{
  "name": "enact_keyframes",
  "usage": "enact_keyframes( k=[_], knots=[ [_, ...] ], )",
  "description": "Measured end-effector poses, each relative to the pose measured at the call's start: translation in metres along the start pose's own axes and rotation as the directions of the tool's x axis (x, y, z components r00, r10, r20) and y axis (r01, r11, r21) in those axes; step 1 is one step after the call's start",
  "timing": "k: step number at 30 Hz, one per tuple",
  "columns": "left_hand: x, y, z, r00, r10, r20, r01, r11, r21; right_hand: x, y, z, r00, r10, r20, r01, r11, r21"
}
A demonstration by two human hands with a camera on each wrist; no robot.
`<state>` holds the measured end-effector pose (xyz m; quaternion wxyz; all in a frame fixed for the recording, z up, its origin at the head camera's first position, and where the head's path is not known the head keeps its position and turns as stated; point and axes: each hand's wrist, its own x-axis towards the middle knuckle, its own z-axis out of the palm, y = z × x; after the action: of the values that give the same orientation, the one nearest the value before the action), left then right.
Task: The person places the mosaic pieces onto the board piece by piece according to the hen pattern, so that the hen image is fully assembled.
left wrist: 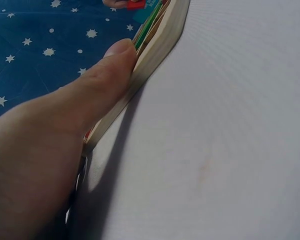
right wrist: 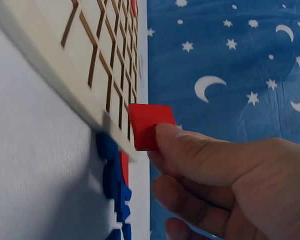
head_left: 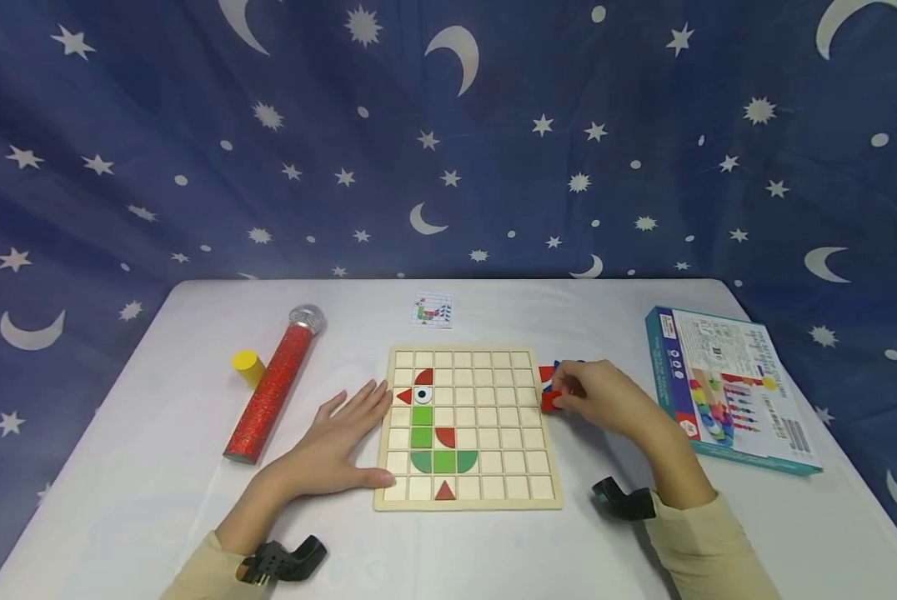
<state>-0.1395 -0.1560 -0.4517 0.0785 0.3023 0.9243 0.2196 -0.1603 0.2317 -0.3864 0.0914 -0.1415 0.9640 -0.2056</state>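
Red tile [head_left: 551, 402] pinched in our right hand [head_left: 602, 396] beside the wooden board [head_left: 471, 505], left hand [head_left: 336, 450] spread against its edge — we're likely mid-placement, next needing alignment over a bare cell [head_left: 509, 416].

Sleeves [head_left: 707, 550] are beige; 2 wrist cameras [head_left: 628, 505] are black.

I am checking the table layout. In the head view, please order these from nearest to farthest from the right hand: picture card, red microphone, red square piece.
From the right hand:
1. Red square piece, pinched by it.
2. Picture card, beyond the far edge of the board.
3. Red microphone, left of the board.
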Motion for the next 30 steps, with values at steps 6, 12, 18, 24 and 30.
enact_keyframes(
  k=[6,12,18,24,30],
  knots=[
    [-0.001,0.001,-0.001,1.0,0.003,0.001,-0.003,1.0,0.016,0.001,-0.015,0.004,0.995,-0.082,-0.058,0.082,0.997,-0.001],
    [0.0,0.0,-0.001,1.0,0.001,0.019,-0.001,1.0,0.009,0.003,-0.03,0.014,0.992,-0.102,-0.075,0.106,0.993,0.051],
    [0.003,-0.002,0.001,1.0,-0.003,0.025,0.003,1.0,0.026,0.005,-0.045,0.032,0.991,-0.103,-0.091,0.112,0.989,0.098],
    [0.004,-0.002,0.001,1.0,0.001,0.024,-0.002,1.0,0.027,0.006,-0.054,0.04,0.991,-0.098,-0.087,0.11,0.984,0.141],
    [0.001,-0.004,0.0,1.0,0.001,0.026,-0.002,1.0,0.03,0.009,-0.061,0.047,0.992,-0.103,-0.071,0.113,0.981,0.155]
  ],
)
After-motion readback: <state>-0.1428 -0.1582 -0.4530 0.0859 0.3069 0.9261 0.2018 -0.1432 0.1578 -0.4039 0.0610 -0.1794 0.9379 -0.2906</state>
